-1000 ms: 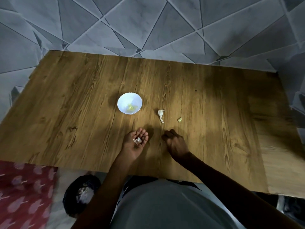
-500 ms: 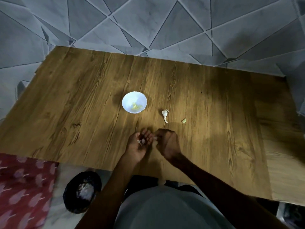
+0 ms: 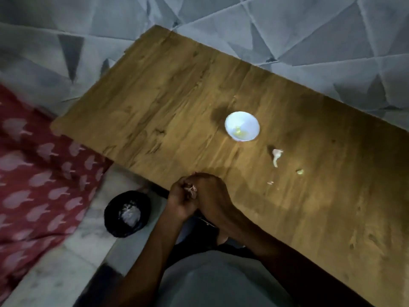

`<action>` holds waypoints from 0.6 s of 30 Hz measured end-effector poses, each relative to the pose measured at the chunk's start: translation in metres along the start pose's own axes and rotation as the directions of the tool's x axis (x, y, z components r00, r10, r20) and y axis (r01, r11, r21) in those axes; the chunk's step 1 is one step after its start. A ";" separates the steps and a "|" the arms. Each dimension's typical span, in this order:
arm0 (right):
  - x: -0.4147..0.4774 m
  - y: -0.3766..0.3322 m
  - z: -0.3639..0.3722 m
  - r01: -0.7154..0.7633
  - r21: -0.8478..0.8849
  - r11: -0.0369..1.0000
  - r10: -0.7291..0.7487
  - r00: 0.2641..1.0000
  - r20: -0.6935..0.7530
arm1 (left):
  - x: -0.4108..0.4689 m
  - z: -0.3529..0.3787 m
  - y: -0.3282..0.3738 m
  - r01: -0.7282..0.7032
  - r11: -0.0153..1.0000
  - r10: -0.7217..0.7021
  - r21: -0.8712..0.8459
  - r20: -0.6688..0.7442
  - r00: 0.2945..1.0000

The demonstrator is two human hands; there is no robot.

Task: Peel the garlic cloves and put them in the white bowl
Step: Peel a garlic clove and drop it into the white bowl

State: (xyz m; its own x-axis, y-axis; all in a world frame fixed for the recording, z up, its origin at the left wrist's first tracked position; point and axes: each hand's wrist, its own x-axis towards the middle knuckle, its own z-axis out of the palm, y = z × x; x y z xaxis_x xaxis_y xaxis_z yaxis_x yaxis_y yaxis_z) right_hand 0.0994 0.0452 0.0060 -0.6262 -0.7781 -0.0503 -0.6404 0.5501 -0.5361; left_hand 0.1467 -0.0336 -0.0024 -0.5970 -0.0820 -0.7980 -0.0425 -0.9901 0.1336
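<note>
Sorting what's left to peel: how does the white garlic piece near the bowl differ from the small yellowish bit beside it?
The white garlic piece is larger and elongated with a thin tail; the yellowish bit is small and rounded. The white garlic piece looks skin-covered, the yellowish bit bare, probably peeled. Both lie loose on the wooden table.

Left hand [image 3: 180, 201] against right hand [image 3: 212, 196], curled

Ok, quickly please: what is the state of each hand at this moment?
Left hand: closed, holding a small garlic piece.
Right hand: closed, fingers curled onto the same garlic piece.
</note>
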 end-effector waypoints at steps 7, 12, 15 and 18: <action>0.033 -0.077 0.042 -0.102 0.319 0.942 0.088 0.994 0.059 | -0.011 -0.080 0.082 -0.078 0.992 0.078 -0.099 -0.005 0.997; 0.057 -0.145 0.095 -0.105 0.482 0.870 0.085 0.994 0.064 | -0.035 -0.141 0.151 -0.194 0.974 0.173 -0.117 -0.168 0.971; 0.070 -0.183 0.143 -0.156 0.545 0.824 0.080 0.984 0.160 | -0.031 -0.196 0.189 -0.225 0.961 0.182 -0.162 -0.247 0.952; 0.077 -0.204 0.206 -0.211 0.534 0.819 0.071 0.960 0.270 | -0.006 -0.260 0.219 -0.238 0.954 0.158 -0.182 -0.369 0.916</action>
State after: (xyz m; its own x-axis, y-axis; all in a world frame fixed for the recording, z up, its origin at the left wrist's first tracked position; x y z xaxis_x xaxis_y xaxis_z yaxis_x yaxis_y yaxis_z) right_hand 0.2740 -0.1895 -0.0619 -0.5267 -0.7900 -0.3138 -0.1554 0.4525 -0.8781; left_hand 0.3488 -0.2795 -0.1213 -0.2582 -0.2734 -0.9266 0.2471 -0.9459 0.2102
